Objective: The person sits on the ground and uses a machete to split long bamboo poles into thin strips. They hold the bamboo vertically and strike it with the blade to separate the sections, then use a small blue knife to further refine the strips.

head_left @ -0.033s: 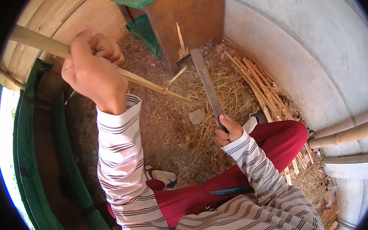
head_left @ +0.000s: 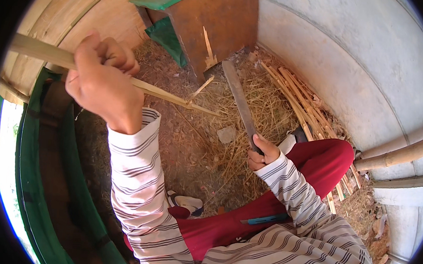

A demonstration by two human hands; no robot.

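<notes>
My left hand is closed round a long pale strip of bamboo or wood, which slants from the upper left down toward the ground. Near the strip's lower end a thin sliver sticks up from it. In my right hand is the handle of a machete. Its long grey blade points up and away, to the right of the strip and apart from it. Fingers hide most of the handle.
Several split strips lie along the pale wall at right. Dry straw and a stone are on the dirt floor. A brown box stands at the back. A teal tool rests on my red trousers.
My left hand has shifted slightly left along with the upper part of the strip. The machete's tip has moved a little to the right and down.
</notes>
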